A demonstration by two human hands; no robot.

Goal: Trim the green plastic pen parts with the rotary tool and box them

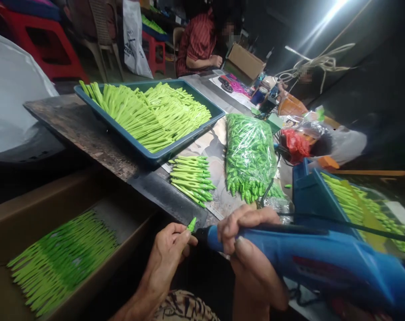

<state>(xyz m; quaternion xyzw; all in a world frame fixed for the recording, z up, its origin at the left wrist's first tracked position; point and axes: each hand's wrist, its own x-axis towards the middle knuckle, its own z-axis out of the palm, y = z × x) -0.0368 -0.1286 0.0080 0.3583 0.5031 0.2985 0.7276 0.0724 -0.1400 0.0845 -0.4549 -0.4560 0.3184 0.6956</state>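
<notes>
My left hand (170, 249) pinches a small green pen part (191, 224), its tip poking up between the fingers. My right hand (247, 236) is wrapped round the front of a blue power tool (309, 263), whose dark nose (202, 232) sits right against the green part. A black cord (339, 223) runs from the tool to the right. Just beyond the hands, a small pile of green pens (192, 178) lies on the table.
A teal tray (189, 142) full of green pens sits on the table (85, 129). A clear bag of green parts (249, 156) lies to its right. A cardboard box (28, 214) at lower left holds green pens. A blue tray (305, 191) stands at right. A person in a red shirt (197, 40) sits at the back.
</notes>
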